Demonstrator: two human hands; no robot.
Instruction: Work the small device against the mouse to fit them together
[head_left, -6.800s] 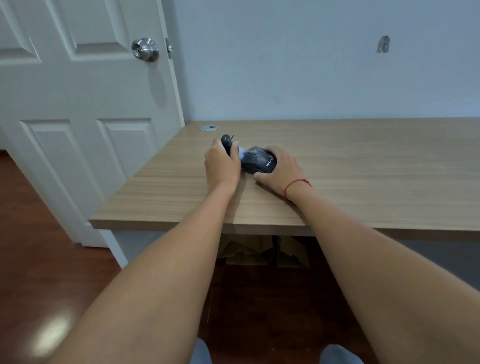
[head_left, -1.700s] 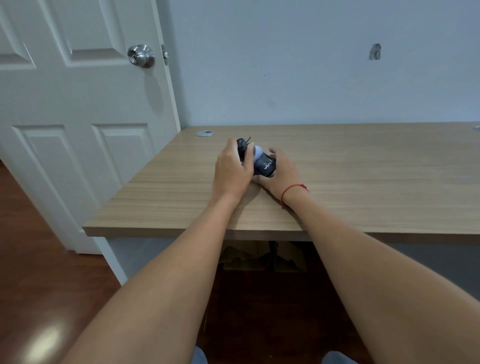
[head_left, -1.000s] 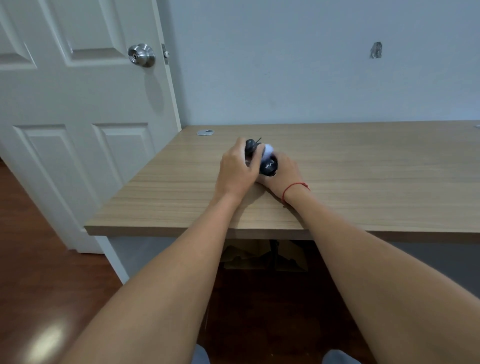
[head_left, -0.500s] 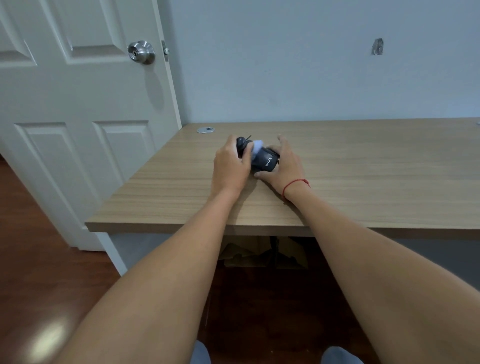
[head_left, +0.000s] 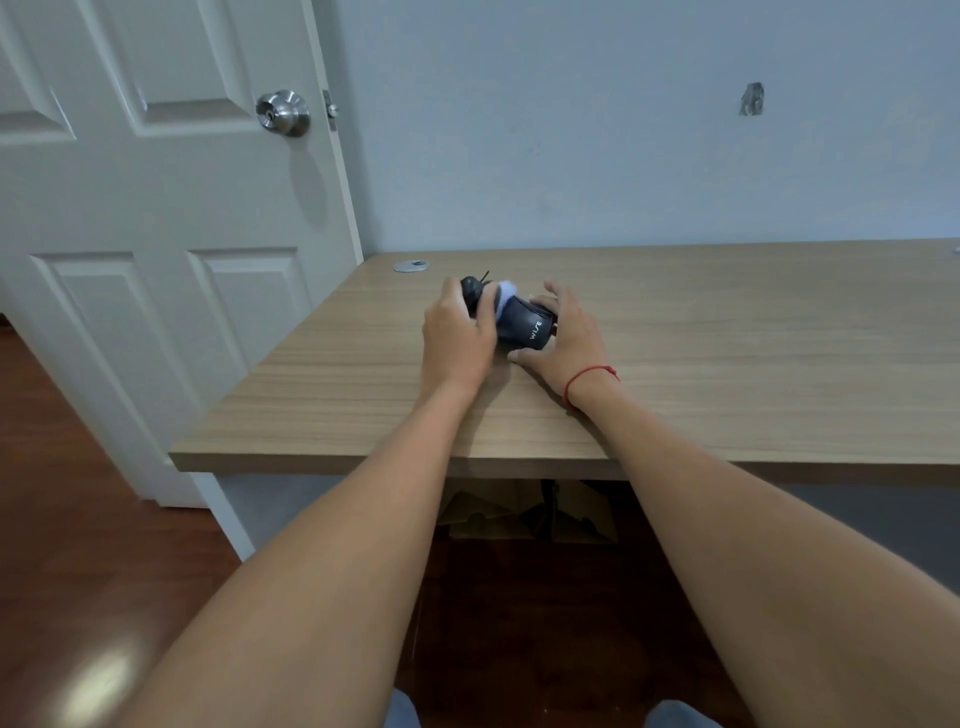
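A dark computer mouse (head_left: 524, 325) with white lettering lies tilted on a wooden desk (head_left: 675, 332). A pale blue-white piece (head_left: 503, 292) shows at its far end, beside a bundle of black cable (head_left: 471, 289). My left hand (head_left: 454, 340) curls around the cable bundle and the mouse's left end. My right hand (head_left: 563, 335) cups the mouse's right side, thumb on the desk in front and fingers spread loosely behind it. A red string circles my right wrist.
A small silver disc (head_left: 410, 266) lies near the desk's back left corner. A white panelled door (head_left: 156, 208) with a metal knob (head_left: 283, 113) stands left. Cardboard boxes (head_left: 519, 512) sit under the desk on a dark wood floor.
Over the frames the mouse has been turned and tipped between both hands. In the last half second my right hand's fingers have loosened and spread behind the mouse.
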